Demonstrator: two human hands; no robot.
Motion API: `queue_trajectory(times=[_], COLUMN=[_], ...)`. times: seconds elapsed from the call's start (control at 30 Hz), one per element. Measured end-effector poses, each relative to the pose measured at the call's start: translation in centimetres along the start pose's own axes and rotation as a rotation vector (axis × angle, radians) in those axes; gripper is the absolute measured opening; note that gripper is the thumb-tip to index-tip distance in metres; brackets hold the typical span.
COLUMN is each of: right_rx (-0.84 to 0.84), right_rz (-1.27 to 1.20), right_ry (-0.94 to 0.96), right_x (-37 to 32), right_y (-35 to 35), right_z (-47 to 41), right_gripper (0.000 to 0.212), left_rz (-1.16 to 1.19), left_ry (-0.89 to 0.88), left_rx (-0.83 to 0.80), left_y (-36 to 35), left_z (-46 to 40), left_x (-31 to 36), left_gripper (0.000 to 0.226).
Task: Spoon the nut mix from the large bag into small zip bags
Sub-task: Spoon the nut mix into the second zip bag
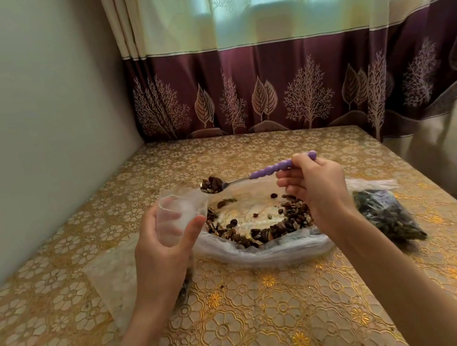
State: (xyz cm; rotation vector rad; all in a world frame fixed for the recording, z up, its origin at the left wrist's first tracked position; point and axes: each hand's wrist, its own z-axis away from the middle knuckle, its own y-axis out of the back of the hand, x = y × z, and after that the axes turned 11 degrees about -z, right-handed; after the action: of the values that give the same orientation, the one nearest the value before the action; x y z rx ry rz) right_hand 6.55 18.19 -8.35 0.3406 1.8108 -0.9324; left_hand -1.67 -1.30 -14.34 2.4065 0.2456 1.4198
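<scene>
The left hand grips a small zip bag, fingers curled round its far side and thumb pressed on the near side, holding the clear mouth open and upright above the table. The lower part of that bag hangs behind the palm; a little dark mix shows below the wrist, blurred.

The right hand pinches the purple handle of a spoon between thumb and curled fingers, near the handle's end. The spoon bowl is heaped with nut mix and sits level, just beside the open mouth of the small zip bag, at its right rim. Whether bowl and rim touch cannot be told.

The large bag lies open on the table, roughly midway between the left and right edges, its clear rim rolled down. Nuts and dried fruit lie in a ring along its near and right sides, with bare plastic showing in the middle. The spoon is held above its far-left part.

A filled bag of dark mix lies on the table toward the right edge, just beside the large bag and partly hidden by the right forearm. A flat clear plastic sheet or bag lies toward the left edge, under the left forearm; its contents cannot be told.

The table carries a gold floral cover. A wall runs along its left edge, and a curtain with a maroon tree-patterned band hangs behind the far edge.
</scene>
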Motion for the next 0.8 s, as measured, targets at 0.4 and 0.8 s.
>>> queue_trajectory(times=[0.4, 0.8], right_rx=[-0.390, -0.243], right_rz=[0.039, 0.010], right_ry=[0.226, 0.370], right_x=[-0.5, 0.5], right_y=[-2.6, -1.8], right_z=[2.9, 2.2], right_gripper=[0.020, 0.019], left_rz=[0.123, 0.089], left_ry=[0.021, -0.005], left_rx=[-0.033, 0.090], left_y=[0.0, 0.3], left_z=[0.2, -0.1], left_x=[0.3, -0.2], left_gripper=[0.049, 0.064])
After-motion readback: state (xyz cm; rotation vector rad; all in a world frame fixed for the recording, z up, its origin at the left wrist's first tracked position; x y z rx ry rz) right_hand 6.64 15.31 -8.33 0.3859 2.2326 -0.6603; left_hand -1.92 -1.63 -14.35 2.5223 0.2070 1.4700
